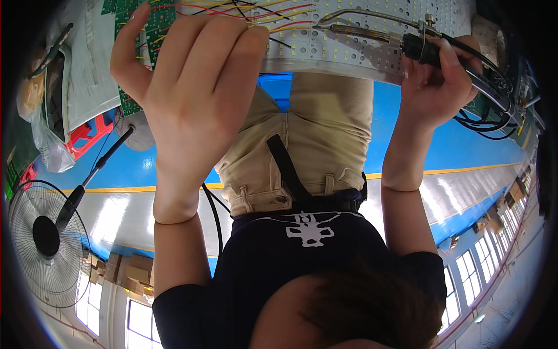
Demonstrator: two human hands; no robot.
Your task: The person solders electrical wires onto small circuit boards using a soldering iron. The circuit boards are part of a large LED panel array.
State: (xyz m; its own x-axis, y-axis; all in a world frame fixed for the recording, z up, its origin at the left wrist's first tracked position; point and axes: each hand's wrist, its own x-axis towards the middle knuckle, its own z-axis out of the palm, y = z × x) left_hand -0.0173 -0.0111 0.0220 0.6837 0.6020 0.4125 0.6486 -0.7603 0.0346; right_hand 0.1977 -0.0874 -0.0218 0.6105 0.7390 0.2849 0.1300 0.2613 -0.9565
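Note:
My left hand (195, 87) is bent over the bench with its fingers curled together and the little finger held out. A yellow wire (286, 27) comes out at its fingertips, which are partly hidden from view. My right hand (436, 87) grips a soldering iron (421, 49) by its black handle. The iron's metal tip points left, close to the wire's end, and a thin curved feed tube (372, 15) runs above it. Beneath both lies a white LED panel (349, 55) with rows of small yellowish chips. Green circuit boards (129, 13) lie behind my left hand, with red, yellow and black wires across them.
Black cables (482, 125) loop down beside my right wrist. Clear plastic bags (55, 152) hang at the left edge, near a red plastic stool (90, 136). A standing fan (46, 237) is at the lower left. My lap in beige trousers sits just under the panel's near edge.

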